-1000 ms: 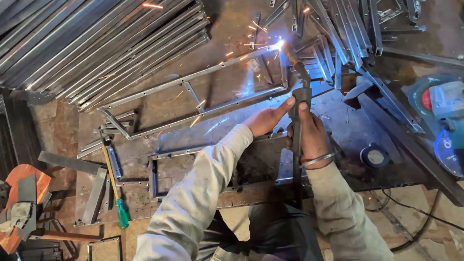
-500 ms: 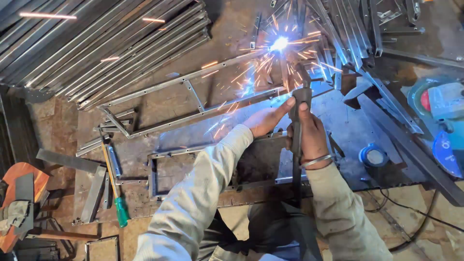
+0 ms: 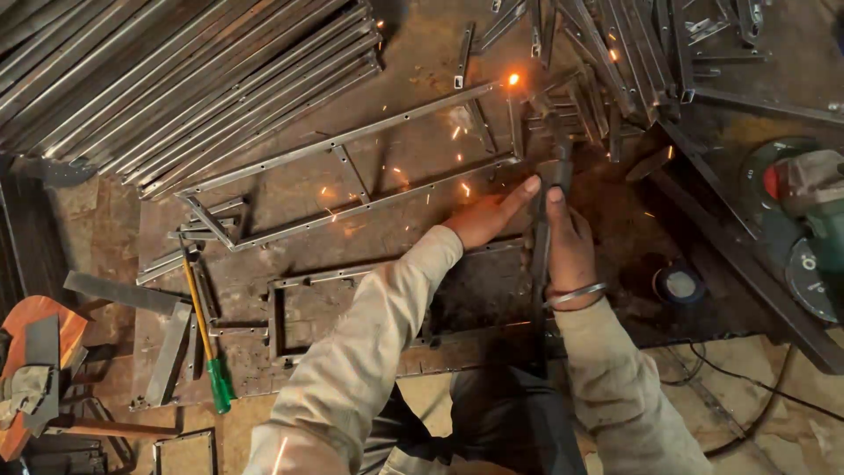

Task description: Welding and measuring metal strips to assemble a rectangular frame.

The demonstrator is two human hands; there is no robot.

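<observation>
— Welding torch, where is it?
— Upper centre of the frame, your right hand closed round it, your left hand open, fingertips steadying it, above the metal frame.

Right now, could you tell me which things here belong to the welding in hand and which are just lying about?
In use:
- electrode holder, gripped by the right hand, steadied by the left hand
- long steel frame, glowing weld spot at its far corner

Lying about:
- green-handled hammer
- angle grinder
- stacked steel bars
- tape roll
</observation>
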